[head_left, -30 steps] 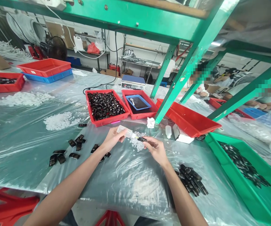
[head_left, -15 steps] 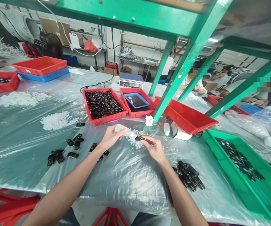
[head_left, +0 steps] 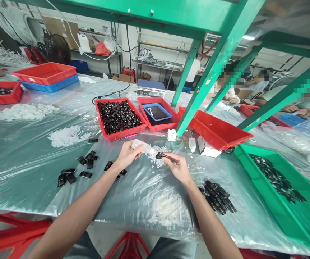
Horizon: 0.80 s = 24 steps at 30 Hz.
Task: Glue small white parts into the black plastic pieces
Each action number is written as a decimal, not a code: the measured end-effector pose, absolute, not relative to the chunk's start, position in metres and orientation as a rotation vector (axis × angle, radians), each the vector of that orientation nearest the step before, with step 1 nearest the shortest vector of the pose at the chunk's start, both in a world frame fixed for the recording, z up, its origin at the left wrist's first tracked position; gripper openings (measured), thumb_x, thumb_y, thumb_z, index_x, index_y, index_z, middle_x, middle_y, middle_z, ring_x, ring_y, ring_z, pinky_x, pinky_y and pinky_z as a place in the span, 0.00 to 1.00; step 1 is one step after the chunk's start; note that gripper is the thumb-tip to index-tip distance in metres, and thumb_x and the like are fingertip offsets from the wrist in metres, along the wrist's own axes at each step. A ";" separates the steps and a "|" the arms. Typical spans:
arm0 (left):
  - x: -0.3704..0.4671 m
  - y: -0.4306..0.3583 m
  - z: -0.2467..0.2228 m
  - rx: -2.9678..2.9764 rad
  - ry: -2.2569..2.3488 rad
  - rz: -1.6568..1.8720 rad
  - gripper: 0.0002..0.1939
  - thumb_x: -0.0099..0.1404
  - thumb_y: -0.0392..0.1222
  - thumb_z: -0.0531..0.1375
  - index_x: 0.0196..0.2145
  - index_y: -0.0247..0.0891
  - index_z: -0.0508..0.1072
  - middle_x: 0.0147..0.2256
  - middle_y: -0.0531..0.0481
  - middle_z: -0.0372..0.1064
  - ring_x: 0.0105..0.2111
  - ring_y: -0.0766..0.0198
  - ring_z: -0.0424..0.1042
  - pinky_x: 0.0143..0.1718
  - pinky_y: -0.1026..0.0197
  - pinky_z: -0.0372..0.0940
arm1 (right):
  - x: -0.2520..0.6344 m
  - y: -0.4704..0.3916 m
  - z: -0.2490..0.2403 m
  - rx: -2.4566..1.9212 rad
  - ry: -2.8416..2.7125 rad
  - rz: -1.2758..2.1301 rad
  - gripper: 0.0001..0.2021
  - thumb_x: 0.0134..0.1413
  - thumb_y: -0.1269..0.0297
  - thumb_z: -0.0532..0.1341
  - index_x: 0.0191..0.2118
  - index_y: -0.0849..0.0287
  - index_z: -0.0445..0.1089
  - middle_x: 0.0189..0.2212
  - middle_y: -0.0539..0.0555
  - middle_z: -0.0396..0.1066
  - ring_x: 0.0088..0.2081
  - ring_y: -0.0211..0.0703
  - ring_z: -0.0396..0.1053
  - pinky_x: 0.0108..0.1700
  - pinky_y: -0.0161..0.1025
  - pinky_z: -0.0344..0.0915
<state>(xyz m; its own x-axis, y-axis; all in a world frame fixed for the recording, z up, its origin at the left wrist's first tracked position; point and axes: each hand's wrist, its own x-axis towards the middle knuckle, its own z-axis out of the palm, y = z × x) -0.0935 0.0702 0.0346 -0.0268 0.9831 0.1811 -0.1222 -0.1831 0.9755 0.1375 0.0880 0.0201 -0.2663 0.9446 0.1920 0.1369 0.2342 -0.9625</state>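
Landmark: filled red tray (head_left: 126, 134), heaped with small black parts, on the plastic-covered table (head_left: 133, 208). Left hand (head_left: 128, 154) is just nearer the person than that tray, fingers closed round a translucent squeeze bottle (head_left: 141, 145), which lies tilted with its nozzle pointing right and slightly down. Right hand (head_left: 178, 167) is nearer and to the right of the tray, fingertips narrow, pinching one black part (head_left: 160, 155) by its right end. Nozzle is right at the part's left end; can't tell if they touch. Both are up over a pile of small white pieces (head_left: 157, 161), nearer and right of the tray. Second red tray (head_left: 161, 126) sits just beside the landmark on its right, with a small blue tray and white spoon (head_left: 149, 111) inside; blue-topped device (head_left: 151, 86) behind, farther and right. Second bottle (head_left: 192, 144) and crumpled white object (head_left: 171, 135) are right of the landmark, slightly nearer. Loose black parts (head_left: 70, 178) lie nearer and left of it, another white pile (head_left: 67, 136) left, a black stack (head_left: 219, 198) well nearer and right, by the right forearm. Green tray (head_left: 305, 216) far right, more black parts inside.
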 end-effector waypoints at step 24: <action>-0.091 0.066 0.033 1.413 1.109 1.509 0.16 0.60 0.51 0.67 0.35 0.33 0.79 0.25 0.50 0.72 0.20 0.70 0.62 0.20 0.67 0.58 | 0.139 0.090 0.019 -1.017 -1.604 1.147 0.15 0.49 0.52 0.70 0.37 0.58 0.81 0.27 0.54 0.77 0.24 0.41 0.69 0.29 0.38 0.68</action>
